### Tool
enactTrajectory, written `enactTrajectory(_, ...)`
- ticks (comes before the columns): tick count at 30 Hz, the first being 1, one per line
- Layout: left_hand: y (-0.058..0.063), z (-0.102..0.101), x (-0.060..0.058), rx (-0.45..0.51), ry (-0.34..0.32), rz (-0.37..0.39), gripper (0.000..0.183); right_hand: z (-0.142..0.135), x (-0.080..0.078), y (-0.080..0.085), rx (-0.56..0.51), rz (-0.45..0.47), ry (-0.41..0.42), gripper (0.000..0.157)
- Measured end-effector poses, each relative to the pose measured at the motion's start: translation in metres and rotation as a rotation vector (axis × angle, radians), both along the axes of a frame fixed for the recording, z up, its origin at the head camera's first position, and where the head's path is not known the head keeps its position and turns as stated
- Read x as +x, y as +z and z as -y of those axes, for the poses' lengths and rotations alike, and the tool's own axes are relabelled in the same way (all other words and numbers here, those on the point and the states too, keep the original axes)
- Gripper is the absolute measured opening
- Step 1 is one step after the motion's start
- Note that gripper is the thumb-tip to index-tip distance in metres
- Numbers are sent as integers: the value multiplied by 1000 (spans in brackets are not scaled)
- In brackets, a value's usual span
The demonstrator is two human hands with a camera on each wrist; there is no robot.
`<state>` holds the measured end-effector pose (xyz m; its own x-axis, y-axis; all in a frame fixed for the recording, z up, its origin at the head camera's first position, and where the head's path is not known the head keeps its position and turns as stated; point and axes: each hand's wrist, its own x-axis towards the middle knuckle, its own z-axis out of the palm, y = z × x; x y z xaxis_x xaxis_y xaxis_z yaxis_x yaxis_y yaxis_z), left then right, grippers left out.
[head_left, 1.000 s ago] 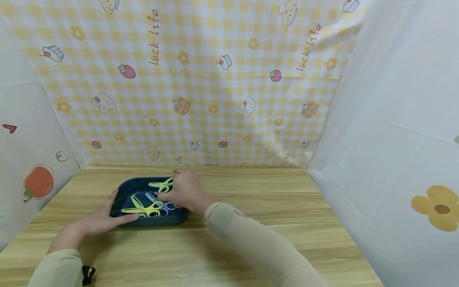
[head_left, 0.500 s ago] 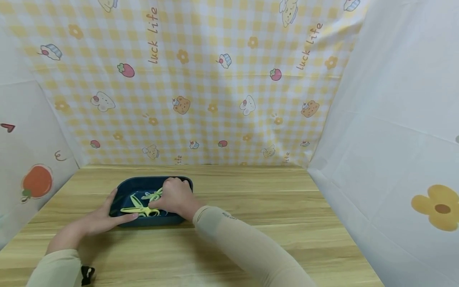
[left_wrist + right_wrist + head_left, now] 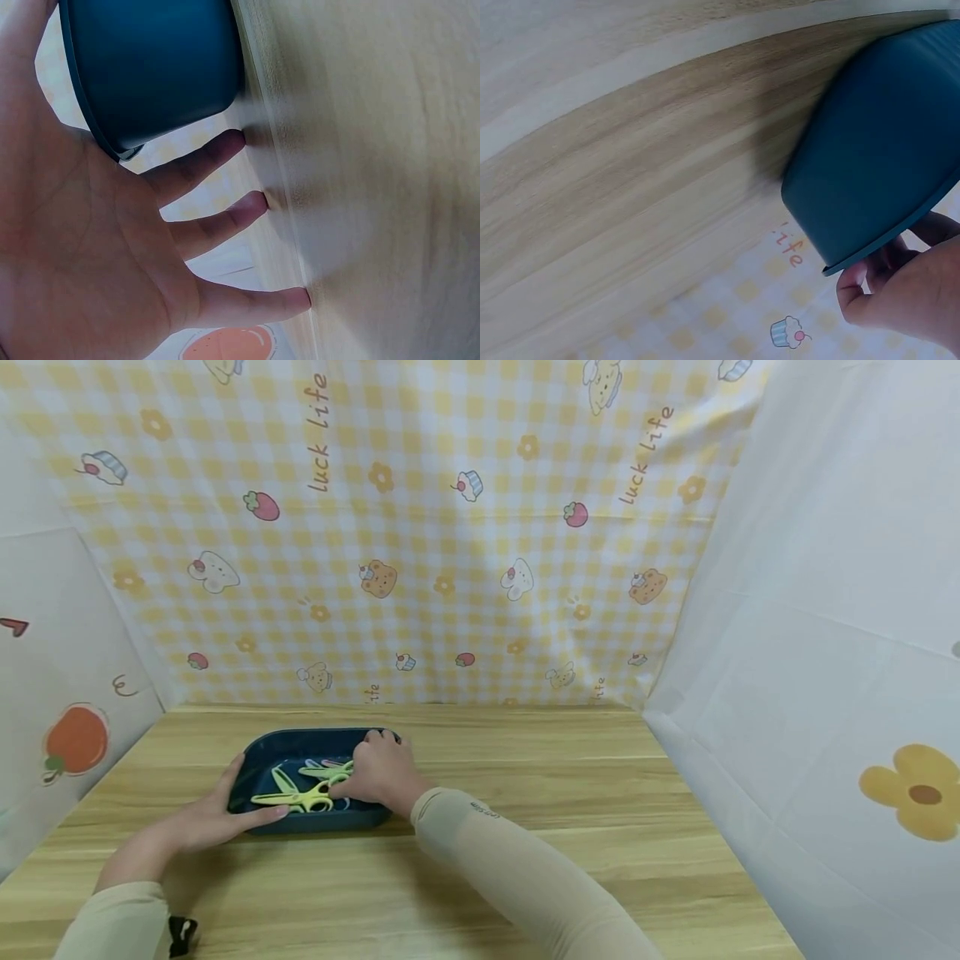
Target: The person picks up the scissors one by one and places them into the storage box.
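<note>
A dark teal plastic tray (image 3: 315, 825) stands on the table with several pairs of children's scissors inside. Yellow scissors (image 3: 296, 798) lie near its front wall, over a light green blade. My left hand (image 3: 204, 814) braces the tray's left end, thumb across the front rim. In the left wrist view its other fingers (image 3: 217, 223) stretch straight, tips on the tabletop. Inside the tray's right half, my right hand (image 3: 384, 770) has curled fingers at the handles of light green scissors (image 3: 326, 772). Its palm hides the grip. Blue and pink tips peek out behind those scissors.
The wood-grain table (image 3: 540, 827) extends right and in front of the tray. A yellow checked cloth (image 3: 450, 543) hangs behind, and white sheets (image 3: 810, 610) close the sides. A small black item (image 3: 182, 935) sits by the left sleeve.
My right hand has gone from the tray's right rim down inside and left, then slightly back right. The light green scissors have shifted lower, over the blue ones. The left hand has stayed put.
</note>
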<state>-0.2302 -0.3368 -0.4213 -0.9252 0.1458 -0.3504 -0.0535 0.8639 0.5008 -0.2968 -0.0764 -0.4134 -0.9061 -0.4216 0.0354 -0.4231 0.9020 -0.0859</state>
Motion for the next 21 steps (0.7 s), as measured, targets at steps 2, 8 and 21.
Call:
enactTrajectory(2, 0, 0, 0, -1, 0, 2, 131, 0, 0, 0, 8, 1, -5, 49)
enactTrajectory(8, -1, 1, -1, 0, -6, -2, 131, -1, 2, 3, 39, -5, -17, 49)
enactTrajectory(21, -2, 4, -1, 31, -1, 17, 130, -9, -1, 5, 51, -37, -12, 50)
